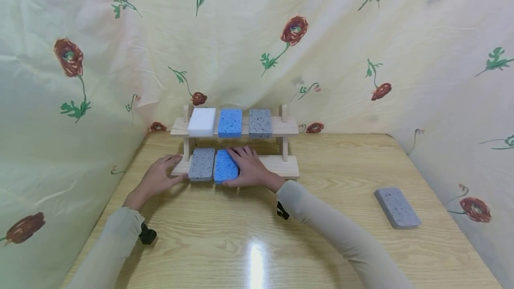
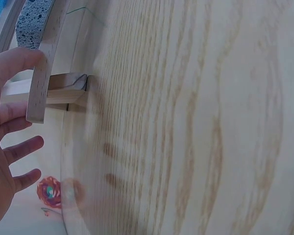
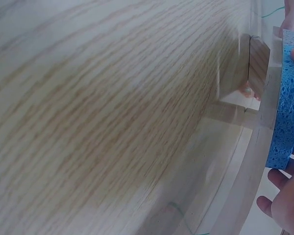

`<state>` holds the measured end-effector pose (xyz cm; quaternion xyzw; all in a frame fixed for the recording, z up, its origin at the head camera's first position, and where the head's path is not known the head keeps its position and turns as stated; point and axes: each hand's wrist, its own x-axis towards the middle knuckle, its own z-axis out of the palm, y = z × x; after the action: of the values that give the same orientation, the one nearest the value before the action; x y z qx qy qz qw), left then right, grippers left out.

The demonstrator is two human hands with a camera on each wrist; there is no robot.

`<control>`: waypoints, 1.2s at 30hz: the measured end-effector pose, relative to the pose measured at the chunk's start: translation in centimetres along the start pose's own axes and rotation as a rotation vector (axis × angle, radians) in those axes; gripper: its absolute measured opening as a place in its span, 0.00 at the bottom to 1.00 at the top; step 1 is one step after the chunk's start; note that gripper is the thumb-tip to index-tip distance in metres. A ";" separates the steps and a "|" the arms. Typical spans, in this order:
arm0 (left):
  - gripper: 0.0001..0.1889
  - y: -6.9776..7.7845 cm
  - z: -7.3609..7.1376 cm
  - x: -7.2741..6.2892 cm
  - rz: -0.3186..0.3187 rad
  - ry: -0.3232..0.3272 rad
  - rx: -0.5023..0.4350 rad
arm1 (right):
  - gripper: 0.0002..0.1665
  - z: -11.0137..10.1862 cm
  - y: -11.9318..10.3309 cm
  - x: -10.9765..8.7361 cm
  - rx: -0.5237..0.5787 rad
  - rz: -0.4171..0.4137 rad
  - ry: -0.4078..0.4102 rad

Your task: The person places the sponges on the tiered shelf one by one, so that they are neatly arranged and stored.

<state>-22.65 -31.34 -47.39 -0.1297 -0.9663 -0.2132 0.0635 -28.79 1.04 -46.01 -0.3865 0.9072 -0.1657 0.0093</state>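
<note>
A two-tier wooden rack (image 1: 277,166) stands toward the back of the table. My right hand (image 1: 250,168) holds a blue sponge (image 1: 225,168) on the lower tier, thumb at its front end and fingers at the back. In the right wrist view the same speckled blue sponge (image 3: 289,105) lies along the shelf board. A grey sponge (image 1: 202,164) lies just left of it. My left hand (image 1: 158,177) grips the left end of the lower shelf, thumb at the front edge beside the grey sponge. The left wrist view shows its other fingers (image 2: 24,149) spread.
On the upper tier sit a white sponge (image 1: 202,121), another blue sponge (image 1: 230,122) and another grey sponge (image 1: 260,122). One more grey sponge (image 1: 397,208) lies on the table (image 1: 225,244) at the right. A flowered cloth (image 1: 241,57) hangs behind and at the sides.
</note>
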 end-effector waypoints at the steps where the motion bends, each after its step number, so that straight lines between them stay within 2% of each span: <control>1: 0.39 0.0 0.0 0.0 -0.001 -0.001 0.000 | 0.69 0.0 0.0 0.0 0.001 -0.001 0.000; 36: 0.40 -0.1 0.1 0.0 -0.020 -0.010 -0.007 | 0.67 -0.1 -0.2 -0.2 0.019 0.029 -0.039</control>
<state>-22.63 -31.36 -47.52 -0.1214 -0.9671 -0.2164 0.0559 -28.48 1.08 -45.88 -0.3765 0.9107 -0.1667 0.0329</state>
